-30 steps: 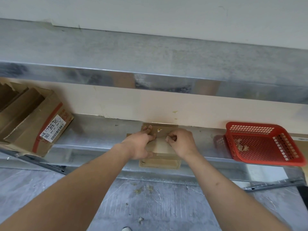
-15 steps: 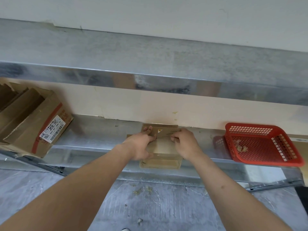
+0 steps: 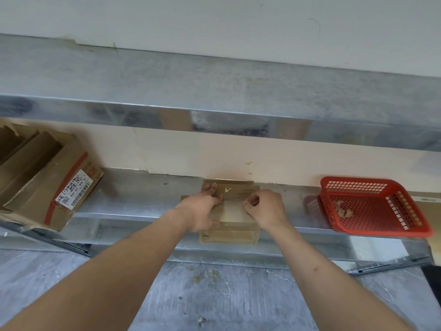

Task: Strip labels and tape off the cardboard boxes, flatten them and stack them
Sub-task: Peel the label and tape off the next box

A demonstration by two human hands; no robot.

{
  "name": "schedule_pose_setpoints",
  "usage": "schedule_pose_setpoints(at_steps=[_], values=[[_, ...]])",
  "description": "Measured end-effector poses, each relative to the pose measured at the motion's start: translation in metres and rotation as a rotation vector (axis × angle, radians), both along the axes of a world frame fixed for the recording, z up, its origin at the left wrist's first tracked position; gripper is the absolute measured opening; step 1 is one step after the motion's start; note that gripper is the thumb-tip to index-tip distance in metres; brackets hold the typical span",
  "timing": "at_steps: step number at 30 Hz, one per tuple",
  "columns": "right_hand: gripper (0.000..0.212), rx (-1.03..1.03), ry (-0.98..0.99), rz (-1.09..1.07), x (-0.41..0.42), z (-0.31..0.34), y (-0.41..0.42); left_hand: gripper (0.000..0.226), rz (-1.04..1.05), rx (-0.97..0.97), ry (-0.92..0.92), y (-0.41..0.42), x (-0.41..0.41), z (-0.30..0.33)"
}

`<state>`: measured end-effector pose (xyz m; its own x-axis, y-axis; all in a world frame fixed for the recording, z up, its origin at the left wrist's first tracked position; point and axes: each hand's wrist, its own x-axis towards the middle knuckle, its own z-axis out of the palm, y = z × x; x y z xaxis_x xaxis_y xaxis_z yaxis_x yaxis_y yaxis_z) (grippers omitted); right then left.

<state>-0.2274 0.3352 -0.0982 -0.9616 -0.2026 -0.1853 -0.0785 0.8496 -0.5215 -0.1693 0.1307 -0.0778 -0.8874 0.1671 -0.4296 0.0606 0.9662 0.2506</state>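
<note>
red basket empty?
No, the red basket on the metal shelf holds a few torn brownish scraps.

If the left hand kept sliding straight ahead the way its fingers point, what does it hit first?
Probably the cream wall at the back of the shelf. The left hand lies on the small flat box, fingers aimed at its far edge, which sits against that wall. Nothing else shows between, though depth is hard to judge.

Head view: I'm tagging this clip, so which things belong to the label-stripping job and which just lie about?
In the job:
small flat box
its label
left hand, pressing the box
right hand, pinching at the label
labelled boxes, left
red basket with scraps

Lying about:
metal shelf
floor debris
</note>
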Motion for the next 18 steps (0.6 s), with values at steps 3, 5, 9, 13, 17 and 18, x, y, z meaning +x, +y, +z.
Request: schedule_pose_setpoints(at_steps=[3,5,9,13,17,18], values=[[0.010,-0.039,-0.035,-0.124,0.001,0.002,0.003,0.087,-0.005,0.004,0.003,-0.002,0.001,-0.001],[0.012,-0.104,-0.025,-0.258,-0.001,0.003,0.012,0.087,-0.005,0.007,0.000,-0.002,0.001,-0.002],[0.012,-0.173,0.074,-0.293,-0.002,-0.001,0.030,0.087,-0.002,0.004,0.002,-0.002,0.001,-0.003],[0.016,-0.210,0.142,-0.146,-0.002,-0.002,0.027,0.087,-0.002,0.004,0.001,-0.001,0.001,0.000],[0.020,-0.111,0.069,0.072,-0.005,0.000,0.020,0.088,0.002,0.012,0.003,-0.001,0.000,-0.002],[0.019,-0.086,0.055,0.096,-0.006,0.000,0.020,0.088,0.003,0.014,0.005,-0.001,0.000,-0.002]])
